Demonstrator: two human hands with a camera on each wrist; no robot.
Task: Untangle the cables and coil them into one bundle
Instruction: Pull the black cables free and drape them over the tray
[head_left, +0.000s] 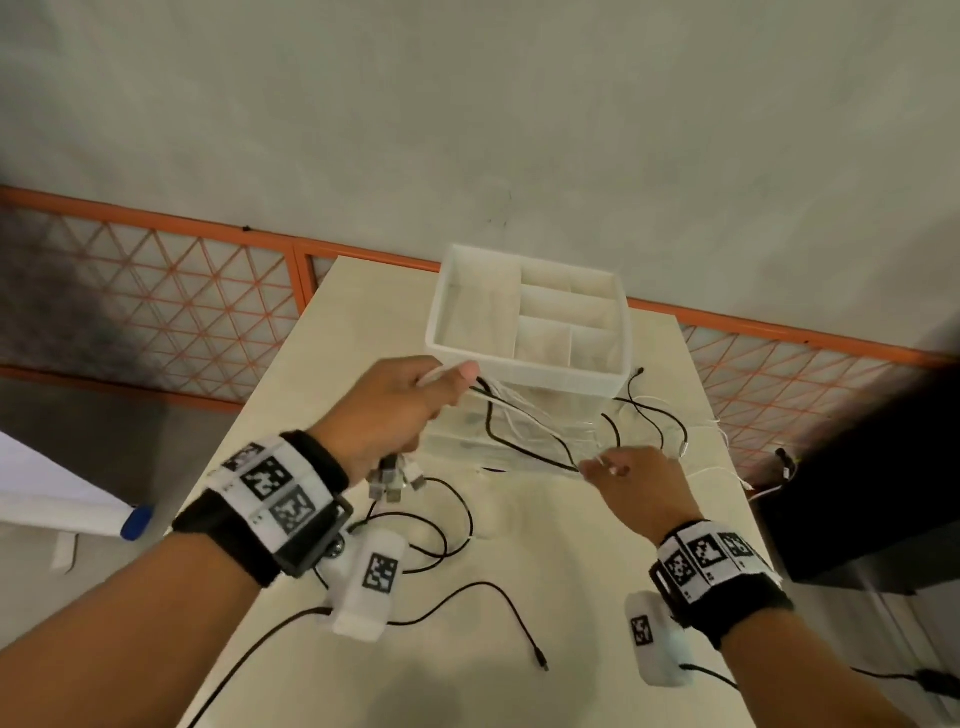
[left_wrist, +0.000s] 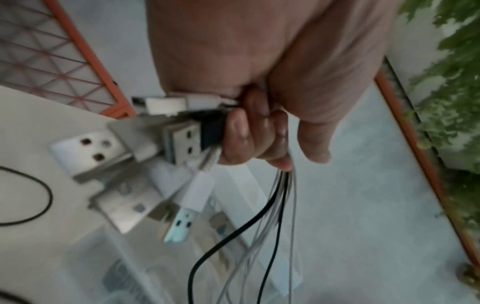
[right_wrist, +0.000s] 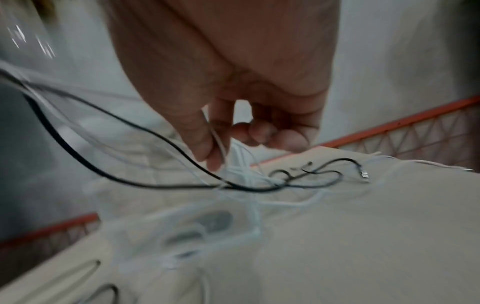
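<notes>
You're mid-untangle, not coiling yet. Your left hand (head_left: 387, 410) is fisted round the plug ends of the cables (head_left: 524, 423): in the left wrist view a cluster of USB plugs (left_wrist: 182, 142) sticks out one side of the fist, and black + white strands hang from the other. From that fist the strands run across to your right hand (head_left: 636, 480), which pinches a thin white strand (right_wrist: 221, 144) between thumb & forefinger; the other fingers are loosely curled and hold nothing that I can see.

Where the cables are: held up between both hands in front of the white divided organizer (head_left: 530, 332); free ends trail on the table (head_left: 519, 597) beyond your right hand, w/ a knotted patch of black and white (right_wrist: 303, 174) still there. One black cable (head_left: 467, 592) lies loose on the table near you, its far end out of view.

Next, as I read it: keep the plug ends locked in your left hand, and let your right draw the white strand clear of the black ones. Go slow; a hard pull will prob. tighten the knot. Right wrist view is blurred, so exact crossings can't be told. Coil only once each strand hangs free.
</notes>
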